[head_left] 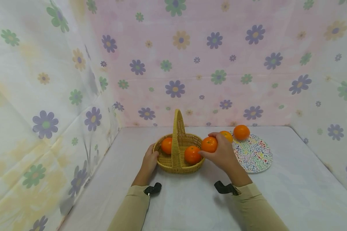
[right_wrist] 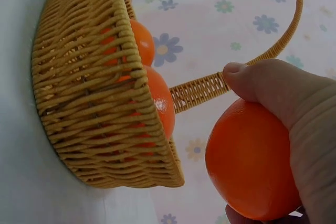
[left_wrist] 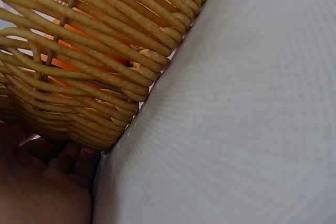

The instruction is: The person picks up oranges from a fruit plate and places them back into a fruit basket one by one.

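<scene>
A woven wicker basket point(head_left: 179, 170) with a tall arched handle stands on the table. My left hand point(head_left: 149, 159) grips its left side, thumb at the rim; in the left wrist view the fingers lie against the weave. Inside are two oranges, one on the left point(head_left: 166, 145) and one on the right point(head_left: 192, 155). Between thumb and fingers my right hand point(head_left: 224, 153) holds another orange point(right_wrist: 252, 161), just outside the basket's right rim. The right wrist view shows this fruit apart from the basket wall.
Right of the basket lies a round plate point(head_left: 254, 155) with a multicoloured speckled pattern. An orange point(head_left: 241, 132) and a yellower orange point(head_left: 226, 136) are at its far left edge, the latter partly behind the right hand. Flower-printed cloth walls point(head_left: 150, 96) enclose the white table point(head_left: 185, 202).
</scene>
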The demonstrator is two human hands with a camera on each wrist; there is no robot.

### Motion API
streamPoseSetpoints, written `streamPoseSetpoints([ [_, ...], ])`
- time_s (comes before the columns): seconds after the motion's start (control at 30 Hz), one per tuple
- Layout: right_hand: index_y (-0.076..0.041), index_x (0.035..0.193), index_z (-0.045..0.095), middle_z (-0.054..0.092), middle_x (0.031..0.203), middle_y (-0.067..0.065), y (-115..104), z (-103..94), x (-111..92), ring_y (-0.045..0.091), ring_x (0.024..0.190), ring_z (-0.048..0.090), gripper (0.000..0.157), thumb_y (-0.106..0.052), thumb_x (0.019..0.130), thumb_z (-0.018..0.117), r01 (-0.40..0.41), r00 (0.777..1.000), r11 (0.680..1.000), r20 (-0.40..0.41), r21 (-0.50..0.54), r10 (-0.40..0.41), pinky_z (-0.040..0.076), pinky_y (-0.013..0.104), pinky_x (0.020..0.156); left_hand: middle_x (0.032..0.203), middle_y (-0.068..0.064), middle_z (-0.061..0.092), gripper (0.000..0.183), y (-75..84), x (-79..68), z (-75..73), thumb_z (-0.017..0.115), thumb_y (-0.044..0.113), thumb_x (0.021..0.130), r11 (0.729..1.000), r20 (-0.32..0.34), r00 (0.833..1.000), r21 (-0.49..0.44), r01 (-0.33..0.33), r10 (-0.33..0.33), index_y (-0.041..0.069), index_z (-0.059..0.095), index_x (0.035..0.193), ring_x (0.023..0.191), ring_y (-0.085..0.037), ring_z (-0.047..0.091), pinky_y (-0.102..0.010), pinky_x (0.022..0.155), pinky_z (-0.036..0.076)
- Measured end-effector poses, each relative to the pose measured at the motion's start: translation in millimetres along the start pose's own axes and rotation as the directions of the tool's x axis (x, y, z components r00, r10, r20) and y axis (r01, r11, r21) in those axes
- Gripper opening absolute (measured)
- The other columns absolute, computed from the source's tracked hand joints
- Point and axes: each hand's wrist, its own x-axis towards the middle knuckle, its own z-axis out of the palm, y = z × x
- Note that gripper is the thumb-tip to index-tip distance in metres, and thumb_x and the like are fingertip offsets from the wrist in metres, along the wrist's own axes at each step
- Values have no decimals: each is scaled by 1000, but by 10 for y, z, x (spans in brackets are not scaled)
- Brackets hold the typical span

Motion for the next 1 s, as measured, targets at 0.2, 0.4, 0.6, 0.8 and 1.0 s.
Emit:
streamPoseSetpoints([
  [0.2, -17, 139, 52, 61, 130, 8, -70, 56, -24, 29, 109, 63, 76, -44, 78, 87, 4, 1000, 1000, 26, -16, -3, 62, 50, 85, 160, -11, 45, 65, 3, -11, -3, 48, 14, 88, 1000, 7, 1000, -12, -12, 12, 11, 45, 153, 153, -31, 36, -55, 125, 28],
  [0.4, -15, 140, 54, 62, 130, 5, -93, 100, -52, 28, 108, 65, 75, -43, 79, 87, 49, 996, 999, 80, 14, -50, 62, 49, 85, 161, -10, 45, 64, -5, -8, -8, 48, 14, 89, 1000, 13, 1000, -15, -11, 11, 12, 45, 153, 153, -31, 36, -55, 125, 28],
  [0.6, -13, 140, 54, 62, 130, 2, -58, 158, -69, 25, 106, 64, 76, -44, 79, 87, 88, 989, 996, 120, 16, -90, 62, 47, 87, 160, -11, 45, 65, -22, 8, -2, 48, 14, 88, 1000, 7, 1000, -18, -8, 8, 11, 46, 153, 152, -31, 36, -55, 125, 28],
  [0.8, -14, 139, 55, 63, 129, 1, -61, 219, -74, 24, 107, 64, 75, -39, 78, 90, 121, 983, 992, 132, 48, -126, 61, 47, 90, 160, -10, 46, 65, -7, 3, -2, 48, 14, 87, 1000, 3, 1000, -19, -8, 8, 11, 46, 152, 152, -31, 37, -55, 125, 28],
  [1.0, -14, 141, 55, 63, 132, 2, -114, 257, -101, 24, 109, 64, 76, -38, 78, 90, 108, 981, 990, 153, 91, -121, 60, 47, 90, 161, -11, 45, 66, 3, -8, -5, 48, 13, 87, 1000, 9, 1000, -20, -8, 8, 11, 45, 153, 152, -31, 36, -55, 125, 28],
])
